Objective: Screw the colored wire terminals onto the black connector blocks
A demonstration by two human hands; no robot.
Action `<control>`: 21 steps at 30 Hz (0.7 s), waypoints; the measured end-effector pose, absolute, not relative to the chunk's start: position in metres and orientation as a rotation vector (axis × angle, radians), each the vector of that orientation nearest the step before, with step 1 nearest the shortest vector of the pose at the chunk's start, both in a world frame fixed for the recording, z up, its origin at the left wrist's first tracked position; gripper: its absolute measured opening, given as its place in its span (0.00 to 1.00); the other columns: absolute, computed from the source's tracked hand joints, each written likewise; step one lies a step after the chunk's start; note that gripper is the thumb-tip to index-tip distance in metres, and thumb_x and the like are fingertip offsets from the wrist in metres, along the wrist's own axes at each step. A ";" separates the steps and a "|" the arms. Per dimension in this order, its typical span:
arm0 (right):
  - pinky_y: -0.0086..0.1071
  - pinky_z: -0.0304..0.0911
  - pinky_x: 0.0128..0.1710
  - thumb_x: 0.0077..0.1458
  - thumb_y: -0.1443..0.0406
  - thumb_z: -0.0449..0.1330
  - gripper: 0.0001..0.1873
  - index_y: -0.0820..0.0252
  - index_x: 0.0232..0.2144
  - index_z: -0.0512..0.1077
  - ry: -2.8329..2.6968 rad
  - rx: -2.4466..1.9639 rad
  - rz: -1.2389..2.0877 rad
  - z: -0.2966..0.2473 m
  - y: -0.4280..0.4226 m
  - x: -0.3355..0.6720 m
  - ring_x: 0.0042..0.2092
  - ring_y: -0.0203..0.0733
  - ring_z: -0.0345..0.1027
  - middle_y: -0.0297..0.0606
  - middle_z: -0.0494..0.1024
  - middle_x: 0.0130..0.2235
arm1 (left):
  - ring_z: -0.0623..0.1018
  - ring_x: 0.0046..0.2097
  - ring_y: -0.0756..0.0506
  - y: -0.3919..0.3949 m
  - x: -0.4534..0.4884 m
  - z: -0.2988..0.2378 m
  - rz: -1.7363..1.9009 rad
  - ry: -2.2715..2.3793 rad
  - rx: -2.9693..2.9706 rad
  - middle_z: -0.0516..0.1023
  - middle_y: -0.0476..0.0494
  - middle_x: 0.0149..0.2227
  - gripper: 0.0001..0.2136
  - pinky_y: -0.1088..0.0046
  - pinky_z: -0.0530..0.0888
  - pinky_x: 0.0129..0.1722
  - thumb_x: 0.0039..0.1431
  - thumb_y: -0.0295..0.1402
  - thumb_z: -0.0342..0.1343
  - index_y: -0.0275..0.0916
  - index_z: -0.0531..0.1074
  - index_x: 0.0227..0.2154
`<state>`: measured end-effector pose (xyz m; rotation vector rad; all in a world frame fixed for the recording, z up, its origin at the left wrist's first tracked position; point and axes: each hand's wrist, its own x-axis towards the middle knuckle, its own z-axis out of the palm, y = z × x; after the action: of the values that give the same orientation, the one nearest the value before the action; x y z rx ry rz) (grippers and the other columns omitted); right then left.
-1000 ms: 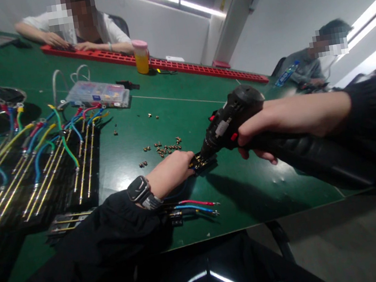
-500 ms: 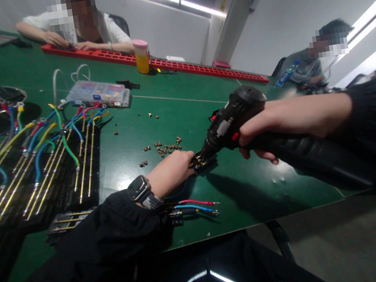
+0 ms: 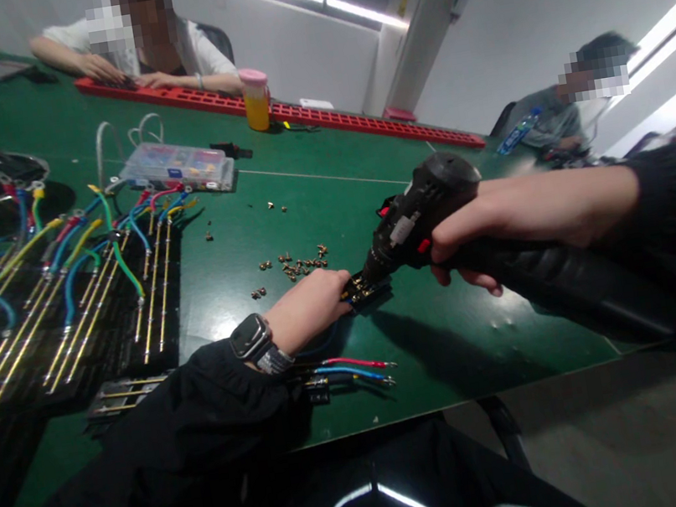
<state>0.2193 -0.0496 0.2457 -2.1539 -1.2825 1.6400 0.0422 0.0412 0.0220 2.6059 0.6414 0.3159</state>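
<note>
My right hand (image 3: pixel 479 224) is wrapped round the grip of a black cordless drill (image 3: pixel 401 227). The drill slants down to the left, and its tip is at a small dark terminal block (image 3: pixel 369 289) with brass-coloured metal on top. My left hand (image 3: pixel 313 304), with a watch on the wrist, is closed on the left end of that block; its fingertips are partly hidden. Small brass screws (image 3: pixel 302 267) lie loose just beyond my left hand. Red and blue wires with lugs (image 3: pixel 355 367) stick out from under my left forearm.
Black strips with brass rods (image 3: pixel 99 315) and coloured wires cover the table's left side. Behind them sits a clear compartment box (image 3: pixel 176 166). A cup with a pink lid (image 3: pixel 256 100) stands by a long red perforated rail (image 3: pixel 356 119). Two people sit across the green table (image 3: pixel 459 384).
Almost nothing differs. Both hands, the drill and the terminal block keep their places, and the whole view shifts very slightly.
</note>
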 end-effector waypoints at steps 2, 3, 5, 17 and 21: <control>0.26 0.70 0.21 0.51 0.66 0.66 0.04 0.61 0.27 0.78 -1.291 -2.153 1.645 0.246 -0.049 0.219 0.22 0.38 0.71 0.36 0.77 0.20 | 0.83 0.42 0.40 0.041 0.042 0.022 0.316 0.642 2.611 0.83 0.41 0.39 0.07 0.69 0.73 0.39 0.63 0.32 0.63 0.37 0.75 0.42; 0.26 0.70 0.22 0.51 0.66 0.66 0.04 0.62 0.27 0.78 -1.296 -2.145 1.647 0.245 -0.049 0.220 0.22 0.38 0.71 0.36 0.77 0.20 | 0.83 0.42 0.40 0.041 0.042 0.022 0.316 0.641 2.609 0.83 0.41 0.39 0.07 0.69 0.73 0.39 0.63 0.32 0.63 0.37 0.75 0.42; 0.27 0.70 0.23 0.52 0.66 0.65 0.05 0.63 0.28 0.78 -1.301 -2.131 1.659 0.245 -0.049 0.221 0.22 0.38 0.71 0.36 0.77 0.21 | 0.83 0.42 0.40 0.042 0.041 0.021 0.323 0.638 2.601 0.83 0.41 0.39 0.07 0.69 0.73 0.39 0.63 0.32 0.63 0.37 0.76 0.42; 0.27 0.69 0.22 0.52 0.65 0.66 0.05 0.62 0.29 0.78 -1.253 -2.179 1.634 0.244 -0.049 0.222 0.21 0.38 0.71 0.36 0.77 0.20 | 0.83 0.43 0.40 0.042 0.043 0.019 0.328 0.639 2.597 0.83 0.40 0.38 0.08 0.69 0.73 0.39 0.62 0.32 0.64 0.36 0.76 0.42; 0.29 0.70 0.21 0.52 0.64 0.65 0.06 0.63 0.29 0.77 -1.395 -2.114 1.616 0.242 -0.048 0.224 0.21 0.40 0.72 0.37 0.78 0.21 | 0.83 0.42 0.40 0.042 0.042 0.020 0.317 0.636 2.603 0.83 0.40 0.39 0.08 0.69 0.73 0.38 0.63 0.33 0.63 0.36 0.76 0.43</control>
<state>0.2241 -0.0477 0.2424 -2.1138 -1.3947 1.6164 0.0422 0.0421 0.0200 2.6029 0.6360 0.3169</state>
